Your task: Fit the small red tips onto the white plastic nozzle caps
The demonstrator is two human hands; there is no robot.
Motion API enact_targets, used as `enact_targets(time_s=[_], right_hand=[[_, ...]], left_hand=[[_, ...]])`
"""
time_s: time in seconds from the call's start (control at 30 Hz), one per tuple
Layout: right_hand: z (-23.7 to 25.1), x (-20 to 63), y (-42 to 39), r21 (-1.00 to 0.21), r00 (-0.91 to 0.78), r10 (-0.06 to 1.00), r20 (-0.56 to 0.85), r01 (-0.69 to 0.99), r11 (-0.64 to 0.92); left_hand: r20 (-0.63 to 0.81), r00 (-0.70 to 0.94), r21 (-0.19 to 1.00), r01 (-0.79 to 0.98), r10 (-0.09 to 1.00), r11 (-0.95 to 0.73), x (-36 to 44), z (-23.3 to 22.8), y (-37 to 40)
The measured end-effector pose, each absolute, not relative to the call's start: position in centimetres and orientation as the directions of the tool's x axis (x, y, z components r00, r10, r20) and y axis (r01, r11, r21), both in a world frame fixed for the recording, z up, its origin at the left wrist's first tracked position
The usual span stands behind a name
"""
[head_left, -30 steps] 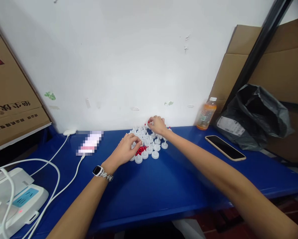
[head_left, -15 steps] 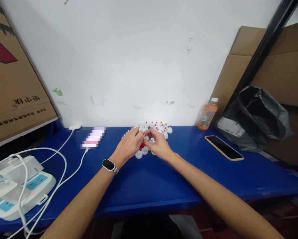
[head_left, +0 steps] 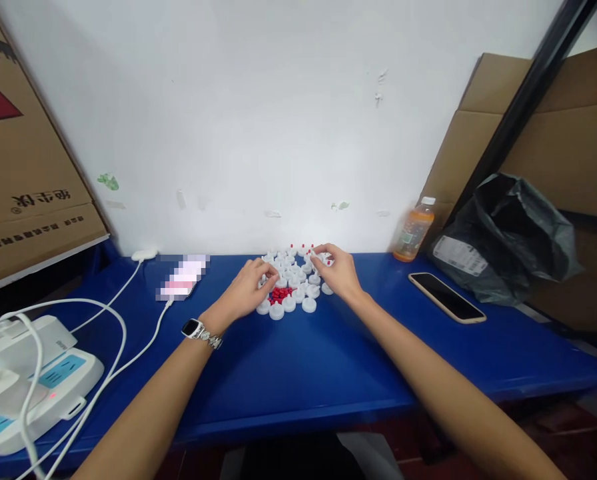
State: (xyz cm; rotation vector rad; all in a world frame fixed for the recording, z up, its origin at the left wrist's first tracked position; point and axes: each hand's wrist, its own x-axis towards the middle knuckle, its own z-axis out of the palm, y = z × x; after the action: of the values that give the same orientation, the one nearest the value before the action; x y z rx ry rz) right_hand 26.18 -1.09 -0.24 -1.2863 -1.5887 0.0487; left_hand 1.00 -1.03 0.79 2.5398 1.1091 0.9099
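A cluster of white plastic nozzle caps (head_left: 309, 305) lies on the blue table (head_left: 298, 373) near the wall. Among them is a small pile of red tips (head_left: 280, 295). My left hand (head_left: 248, 288) hovers at the cluster's left side, its thumb and fingers curved and apart beside the caps. At the back right, my right hand (head_left: 339, 272) has thumb and forefinger closed on a white nozzle cap with a red tip, mostly hidden by the fingers. Other red-tipped caps (head_left: 292, 249) stand along the back, partly behind this hand.
To the right are an orange drink bottle (head_left: 414, 231), a phone (head_left: 447, 297) and a dark plastic bag (head_left: 511, 240). A power strip (head_left: 43, 400) with white cables and a pixelated device (head_left: 183, 277) lie left. Cardboard boxes (head_left: 33, 167) flank both sides.
My hands were together over the caps and have parted. The right moved back and right with a cap; the left shifted left. The red pile shows more fully.
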Motion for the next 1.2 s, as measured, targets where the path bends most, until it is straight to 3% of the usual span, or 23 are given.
enact_targets(time_s=[0.1,0.2,0.4,0.63,1.07,1.2], right_hand=[[-0.1,26.4,0.8,-0.544,0.119,0.756,0.644,0.766,0.343],[0.6,26.1,3.3,-0.515,0.036,0.844,0.535,0.806,0.292],[1.2,24.4,7.4,-0.191,-0.099,0.936,0.339,0.966,0.172],[0.4,24.6,9.6,-0.177,-0.108,0.969,0.222,0.973,0.149],[1.0,20.5,12.4,-0.173,0.067,0.943,0.327,0.985,-0.01],[2.1,21.8,9.2,-0.256,0.032,0.87,0.492,0.96,0.11]], left_hand=[[0.378,0.579,0.409,0.595,0.722,-0.692,1.3,0.2,-1.1],[0.379,0.566,0.417,0.601,0.732,-0.681,1.5,0.2,-1.3],[0.414,0.564,0.408,0.587,0.714,-0.7,1.6,0.1,-1.3],[0.419,0.573,0.382,0.593,0.704,-0.709,1.7,-0.1,-1.2],[0.453,0.544,0.376,0.602,0.706,-0.705,1.7,0.1,-0.8],[0.471,0.526,0.38,0.603,0.708,-0.701,1.7,0.5,-1.1]])
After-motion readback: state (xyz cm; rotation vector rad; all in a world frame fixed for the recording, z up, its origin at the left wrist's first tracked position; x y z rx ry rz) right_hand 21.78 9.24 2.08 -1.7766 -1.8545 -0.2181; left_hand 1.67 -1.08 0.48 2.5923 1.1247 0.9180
